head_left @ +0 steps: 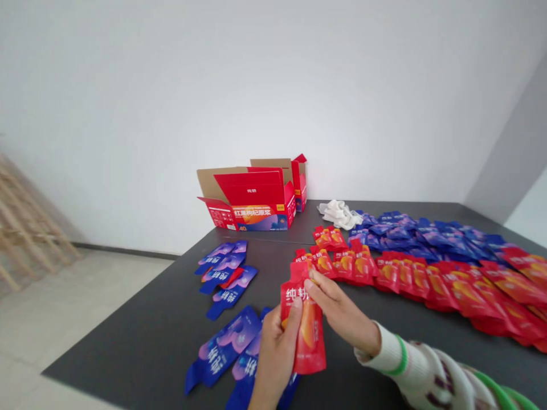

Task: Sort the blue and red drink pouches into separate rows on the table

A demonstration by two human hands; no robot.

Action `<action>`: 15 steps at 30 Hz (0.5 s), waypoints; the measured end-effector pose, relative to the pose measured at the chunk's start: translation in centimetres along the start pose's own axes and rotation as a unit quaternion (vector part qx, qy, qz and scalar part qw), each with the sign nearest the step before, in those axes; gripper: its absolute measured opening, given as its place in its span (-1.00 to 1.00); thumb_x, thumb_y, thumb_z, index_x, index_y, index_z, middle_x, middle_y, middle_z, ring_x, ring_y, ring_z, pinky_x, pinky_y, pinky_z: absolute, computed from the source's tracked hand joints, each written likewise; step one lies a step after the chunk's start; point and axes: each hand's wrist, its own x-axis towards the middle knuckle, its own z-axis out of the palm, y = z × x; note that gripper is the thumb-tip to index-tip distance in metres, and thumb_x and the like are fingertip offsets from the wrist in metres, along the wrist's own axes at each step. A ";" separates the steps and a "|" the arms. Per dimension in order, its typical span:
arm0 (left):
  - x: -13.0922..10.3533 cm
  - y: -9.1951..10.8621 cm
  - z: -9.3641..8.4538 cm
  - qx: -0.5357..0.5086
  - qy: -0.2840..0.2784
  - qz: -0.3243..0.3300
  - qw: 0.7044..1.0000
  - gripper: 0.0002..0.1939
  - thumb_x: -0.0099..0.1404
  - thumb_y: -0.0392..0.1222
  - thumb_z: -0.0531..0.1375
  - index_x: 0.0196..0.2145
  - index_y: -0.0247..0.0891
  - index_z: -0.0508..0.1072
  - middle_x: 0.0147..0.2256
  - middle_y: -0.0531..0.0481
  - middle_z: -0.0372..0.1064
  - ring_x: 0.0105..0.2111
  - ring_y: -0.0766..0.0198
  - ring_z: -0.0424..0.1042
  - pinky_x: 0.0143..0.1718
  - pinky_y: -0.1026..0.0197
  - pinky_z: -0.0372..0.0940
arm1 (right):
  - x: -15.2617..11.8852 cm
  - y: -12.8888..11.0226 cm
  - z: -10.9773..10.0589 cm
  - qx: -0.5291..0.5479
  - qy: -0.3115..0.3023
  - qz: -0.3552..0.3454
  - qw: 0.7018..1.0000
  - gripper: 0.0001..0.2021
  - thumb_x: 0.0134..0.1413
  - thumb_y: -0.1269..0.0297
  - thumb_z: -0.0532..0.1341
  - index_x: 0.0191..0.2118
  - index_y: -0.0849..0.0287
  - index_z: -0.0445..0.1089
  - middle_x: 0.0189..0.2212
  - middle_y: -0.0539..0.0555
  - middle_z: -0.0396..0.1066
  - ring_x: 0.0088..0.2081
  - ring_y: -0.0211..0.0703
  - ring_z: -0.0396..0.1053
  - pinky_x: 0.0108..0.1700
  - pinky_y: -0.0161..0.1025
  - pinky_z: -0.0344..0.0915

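Two or so overlapping red pouches [308, 336] are held upright above the near part of the black table. My left hand [277, 347] grips them from the left side, thumb across the front. At their upper right edge, my right hand [335, 307] pinches near the neck of the pouches. Blue pouches [231, 344] lie below and left of my left hand, partly hidden by it. Farther left is a small pile of blue pouches [224, 265] with a bit of red showing between them.
Open red cartons [260, 216] stand at the table's back left. A white cloth [339, 214] lies at the back middle. Rows of red pouches [448, 285] and a heap of blue pouches [427, 233] cover the right side of the black table [145, 330]. Wooden slats [29, 222] stand far left.
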 end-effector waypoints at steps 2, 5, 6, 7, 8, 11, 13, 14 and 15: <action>0.1 -0.1 0.1 0.032 -0.012 0.013 0.999 -0.51 0.25 0.23 0.11 -0.52 -0.28 0.36 -0.57 0.08 0.29 -0.52 0.37 0.18 -0.51 0.35 0.12 | -0.8 0.0 0.2 0.026 0.004 0.015 1.000 -0.61 0.28 -0.07 0.13 -0.37 0.17 0.25 -0.40 0.00 0.29 -0.35 -0.23 0.24 -0.29 -0.34 0.23; 0.0 -0.4 0.2 0.087 0.001 0.053 0.995 -0.48 0.30 0.22 0.04 -0.60 -0.26 0.26 -0.62 0.09 0.23 -0.56 0.39 0.15 -0.54 0.34 0.06 | -1.6 -0.1 0.3 0.070 0.017 0.029 0.997 -0.61 0.27 -0.04 0.16 -0.39 0.22 0.27 -0.42 0.00 0.28 -0.39 -0.26 0.22 -0.32 -0.35 0.22; 0.0 -0.4 0.2 0.100 0.006 0.063 0.993 -0.47 0.32 0.20 0.03 -0.62 -0.26 0.24 -0.64 0.10 0.20 -0.59 0.40 0.14 -0.55 0.34 0.04 | -1.7 -0.3 -0.1 0.082 0.034 0.033 0.996 -0.61 0.26 -0.03 0.17 -0.40 0.22 0.27 -0.43 -0.01 0.27 -0.40 -0.27 0.21 -0.33 -0.36 0.21; -0.1 -0.5 0.2 0.105 0.001 0.067 0.992 -0.46 0.33 0.19 0.01 -0.63 -0.25 0.23 -0.66 0.10 0.19 -0.61 0.40 0.14 -0.56 0.34 0.04 | -1.5 -0.5 -0.8 0.094 0.053 0.038 0.993 -0.61 0.25 -0.03 0.19 -0.39 0.22 0.27 -0.44 -0.02 0.26 -0.41 -0.28 0.21 -0.35 -0.37 0.21; -0.1 -0.5 0.1 0.101 -0.013 0.065 0.993 -0.47 0.34 0.18 0.00 -0.62 -0.25 0.25 -0.67 0.10 0.20 -0.63 0.40 0.16 -0.56 0.35 0.06 | -1.2 -0.8 -1.9 0.105 0.076 0.042 0.991 -0.62 0.23 -0.03 0.20 -0.38 0.22 0.27 -0.45 -0.03 0.26 -0.41 -0.28 0.22 -0.35 -0.38 0.22; -0.1 -0.4 -0.2 0.071 -0.077 0.040 0.994 -0.53 0.35 0.16 -0.01 -0.42 -0.27 0.43 -0.63 0.07 0.33 -0.62 0.37 0.29 -0.53 0.35 0.19 | 0.7 -2.0 -7.7 0.106 0.163 0.057 0.979 -0.69 0.22 0.00 0.23 -0.30 0.18 0.28 -0.41 -0.04 0.28 -0.38 -0.28 0.27 -0.35 -0.39 0.25; 0.0 -0.4 -0.2 0.063 -0.089 0.031 0.994 -0.56 0.34 0.16 0.01 -0.23 -0.26 0.45 -0.57 0.05 0.39 -0.60 0.35 0.34 -0.52 0.35 0.22 | 2.1 -3.1 -12.7 0.033 0.244 0.077 0.966 -0.74 0.25 0.05 0.19 -0.26 0.17 0.30 -0.42 -0.02 0.31 -0.42 -0.28 0.29 -0.38 -0.37 0.28; 0.1 -0.4 -0.2 0.065 -0.088 0.029 0.994 -0.57 0.33 0.16 0.03 -0.16 -0.26 0.43 -0.56 0.06 0.40 -0.59 0.35 0.34 -0.52 0.35 0.23 | 2.8 -3.6 -15.2 0.006 0.275 0.084 0.958 -0.74 0.27 0.07 0.17 -0.25 0.19 0.31 -0.43 -0.01 0.32 -0.46 -0.28 0.29 -0.40 -0.35 0.29; 0.2 -0.3 -0.2 0.069 -0.088 0.028 0.993 -0.58 0.32 0.15 0.05 -0.12 -0.24 0.41 -0.56 0.08 0.40 -0.59 0.35 0.35 -0.52 0.35 0.24 | 3.3 -4.1 -17.4 -0.023 0.304 0.088 0.948 -0.72 0.31 0.07 0.14 -0.22 0.22 0.32 -0.43 0.01 0.32 -0.48 -0.28 0.30 -0.41 -0.34 0.30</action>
